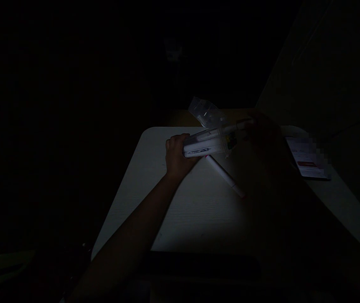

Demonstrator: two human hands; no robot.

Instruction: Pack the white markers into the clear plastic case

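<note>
My left hand [177, 153] is closed around the base of a clear plastic marker case [221, 145], which is tilted on its side above the table. White markers [197, 148] lie inside it, and its clear lid [207, 111] hangs open at the far side. At the case's mouth, my right hand [263, 130], deep in shadow, pinches the dark end of a marker [230, 128] that lies partly inside the case. A loose white marker [222, 171] with reddish ends rests on the table just below the case.
The white table [195, 206] has rounded far corners. To the right lies a tablet or phone [308, 158] with a lit screen, partly blurred out. A greenish object [5, 267] shows at the lower left. Most of the surroundings are too dark to make out.
</note>
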